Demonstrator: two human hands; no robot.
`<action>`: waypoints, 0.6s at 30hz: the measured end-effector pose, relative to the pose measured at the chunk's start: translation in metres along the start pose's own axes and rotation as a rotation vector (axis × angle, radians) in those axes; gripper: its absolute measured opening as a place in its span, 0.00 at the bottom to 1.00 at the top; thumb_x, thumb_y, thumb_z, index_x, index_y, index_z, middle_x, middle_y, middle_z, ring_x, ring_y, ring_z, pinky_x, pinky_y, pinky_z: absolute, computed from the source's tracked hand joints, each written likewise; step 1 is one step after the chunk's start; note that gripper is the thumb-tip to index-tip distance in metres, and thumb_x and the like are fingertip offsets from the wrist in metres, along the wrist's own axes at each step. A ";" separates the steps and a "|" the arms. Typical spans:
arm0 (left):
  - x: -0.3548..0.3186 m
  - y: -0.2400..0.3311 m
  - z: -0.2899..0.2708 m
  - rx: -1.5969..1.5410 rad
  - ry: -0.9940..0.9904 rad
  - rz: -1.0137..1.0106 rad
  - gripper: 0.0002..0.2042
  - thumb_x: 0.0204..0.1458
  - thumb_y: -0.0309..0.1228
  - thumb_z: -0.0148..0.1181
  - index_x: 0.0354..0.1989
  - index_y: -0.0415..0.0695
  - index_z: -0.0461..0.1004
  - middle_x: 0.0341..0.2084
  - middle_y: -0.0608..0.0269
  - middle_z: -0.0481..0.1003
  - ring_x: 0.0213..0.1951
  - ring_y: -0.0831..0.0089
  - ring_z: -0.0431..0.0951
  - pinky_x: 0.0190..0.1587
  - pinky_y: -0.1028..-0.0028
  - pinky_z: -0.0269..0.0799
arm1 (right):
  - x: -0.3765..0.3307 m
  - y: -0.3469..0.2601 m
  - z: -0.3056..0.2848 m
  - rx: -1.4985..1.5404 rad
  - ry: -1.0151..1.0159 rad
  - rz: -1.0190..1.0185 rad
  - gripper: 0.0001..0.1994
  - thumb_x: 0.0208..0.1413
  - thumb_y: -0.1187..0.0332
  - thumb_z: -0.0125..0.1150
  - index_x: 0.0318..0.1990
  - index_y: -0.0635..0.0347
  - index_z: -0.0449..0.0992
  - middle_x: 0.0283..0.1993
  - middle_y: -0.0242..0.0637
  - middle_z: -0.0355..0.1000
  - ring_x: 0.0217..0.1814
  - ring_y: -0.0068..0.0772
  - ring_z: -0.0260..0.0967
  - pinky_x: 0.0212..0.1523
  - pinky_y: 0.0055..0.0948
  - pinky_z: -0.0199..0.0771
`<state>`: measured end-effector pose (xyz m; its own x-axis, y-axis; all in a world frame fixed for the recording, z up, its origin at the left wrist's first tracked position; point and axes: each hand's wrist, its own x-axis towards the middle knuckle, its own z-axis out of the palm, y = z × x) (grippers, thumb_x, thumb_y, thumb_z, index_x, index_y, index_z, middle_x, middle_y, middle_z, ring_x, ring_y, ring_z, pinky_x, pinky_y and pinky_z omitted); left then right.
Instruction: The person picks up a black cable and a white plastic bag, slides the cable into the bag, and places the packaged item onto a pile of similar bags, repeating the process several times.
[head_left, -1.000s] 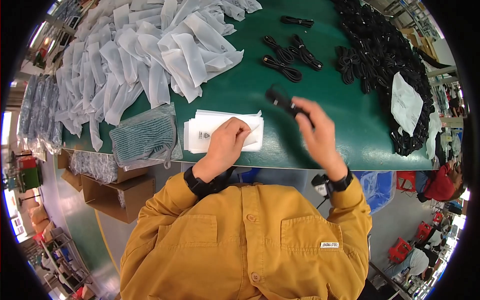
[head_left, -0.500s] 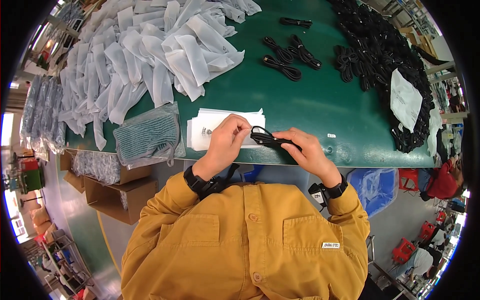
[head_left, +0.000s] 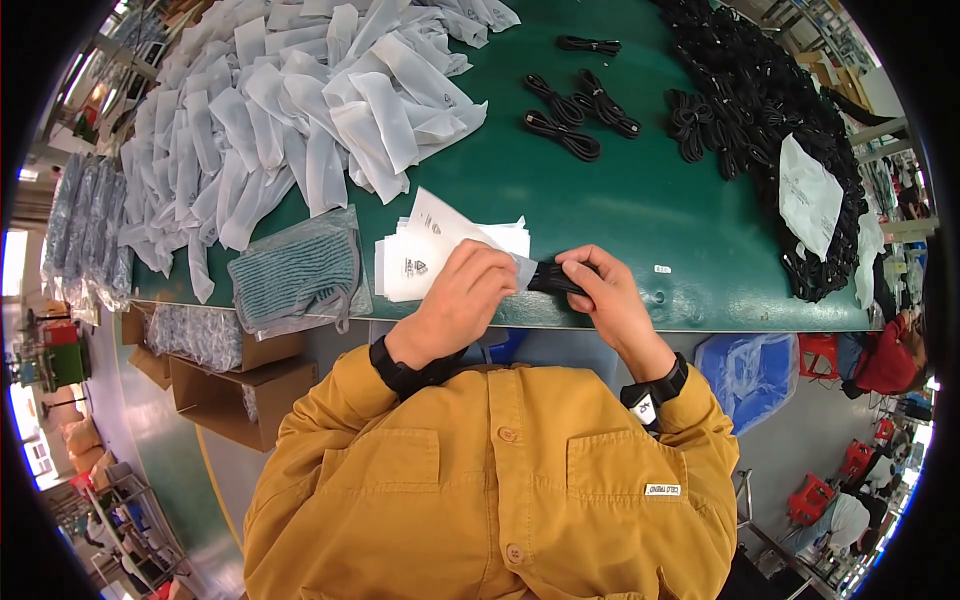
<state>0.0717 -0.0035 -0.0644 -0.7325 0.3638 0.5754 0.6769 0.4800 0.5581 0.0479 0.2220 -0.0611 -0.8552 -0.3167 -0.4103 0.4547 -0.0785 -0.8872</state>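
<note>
- Black coiled cable (head_left: 552,278) sits between our hands, its left end seemingly inside the mouth of a white bag (head_left: 440,220).
- Half a second ago we saw its looped end bare; now the bag's far corner tilts up off the bag stack (head_left: 512,238), so we judge the insertion begun but unfinished.
- Our left hand (head_left: 468,290) pinches the bag near its mouth; our right hand (head_left: 610,290) grips the cable's exposed part, thumb against fingers.

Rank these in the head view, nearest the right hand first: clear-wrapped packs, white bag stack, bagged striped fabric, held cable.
1. Held cable: in the right hand.
2. White bag stack: left, close by.
3. Bagged striped fabric: farther left.
4. Clear-wrapped packs: far left.
</note>
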 end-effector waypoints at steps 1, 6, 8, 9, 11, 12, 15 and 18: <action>0.001 0.000 -0.001 0.004 0.025 0.000 0.10 0.39 0.16 0.61 0.30 0.39 0.70 0.39 0.60 0.71 0.41 0.58 0.70 0.43 0.65 0.69 | -0.001 0.000 0.000 0.142 -0.032 0.044 0.06 0.63 0.73 0.54 0.43 0.65 0.74 0.31 0.32 0.67 0.23 0.21 0.57 0.26 0.21 0.60; 0.005 -0.002 -0.004 0.057 0.086 -0.010 0.10 0.40 0.16 0.62 0.31 0.40 0.70 0.39 0.59 0.71 0.41 0.58 0.70 0.44 0.65 0.69 | -0.003 0.005 0.008 0.155 -0.088 0.015 0.07 0.62 0.74 0.54 0.46 0.66 0.72 0.34 0.32 0.67 0.24 0.19 0.56 0.26 0.20 0.60; 0.010 -0.003 -0.005 -0.006 0.135 -0.114 0.09 0.42 0.17 0.62 0.31 0.41 0.70 0.39 0.59 0.71 0.41 0.57 0.70 0.44 0.67 0.69 | -0.002 0.003 0.012 0.018 -0.083 -0.044 0.09 0.61 0.76 0.55 0.47 0.66 0.72 0.36 0.33 0.67 0.25 0.21 0.58 0.28 0.21 0.63; 0.012 -0.003 -0.006 -0.038 0.159 -0.166 0.09 0.43 0.18 0.62 0.31 0.41 0.71 0.39 0.59 0.71 0.42 0.57 0.70 0.44 0.68 0.69 | 0.000 -0.001 0.014 -0.227 -0.119 -0.381 0.10 0.59 0.76 0.57 0.48 0.66 0.72 0.38 0.35 0.67 0.29 0.23 0.61 0.30 0.22 0.65; 0.016 -0.002 -0.008 -0.085 0.161 -0.210 0.07 0.46 0.19 0.62 0.31 0.41 0.71 0.39 0.59 0.72 0.42 0.59 0.70 0.44 0.69 0.69 | 0.002 -0.010 0.019 -0.719 -0.182 -1.056 0.14 0.55 0.78 0.61 0.50 0.65 0.73 0.42 0.39 0.67 0.36 0.27 0.67 0.35 0.24 0.69; 0.018 -0.001 -0.009 -0.135 0.160 -0.255 0.06 0.49 0.20 0.61 0.32 0.41 0.71 0.39 0.59 0.72 0.43 0.61 0.70 0.44 0.70 0.69 | 0.000 -0.013 0.021 -0.721 -0.183 -1.059 0.14 0.55 0.78 0.61 0.50 0.65 0.73 0.42 0.39 0.67 0.36 0.27 0.67 0.35 0.24 0.69; 0.027 0.002 -0.017 -0.344 0.171 -0.374 0.03 0.54 0.23 0.59 0.34 0.41 0.71 0.40 0.60 0.73 0.45 0.66 0.71 0.46 0.71 0.68 | -0.005 -0.026 0.029 -0.499 -0.076 -0.893 0.17 0.50 0.79 0.65 0.49 0.63 0.75 0.48 0.43 0.67 0.48 0.33 0.68 0.42 0.27 0.72; 0.034 0.001 -0.024 -0.662 0.193 -0.526 0.03 0.59 0.27 0.55 0.37 0.40 0.71 0.42 0.62 0.74 0.47 0.71 0.71 0.51 0.71 0.67 | 0.002 -0.041 0.032 -0.674 -0.043 -1.021 0.15 0.50 0.78 0.65 0.47 0.62 0.76 0.48 0.43 0.67 0.49 0.34 0.68 0.42 0.26 0.72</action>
<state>0.0494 -0.0102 -0.0299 -0.9777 0.0545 0.2030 0.2011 -0.0379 0.9788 0.0352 0.1939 -0.0184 -0.7291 -0.4283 0.5339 -0.6508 0.1924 -0.7345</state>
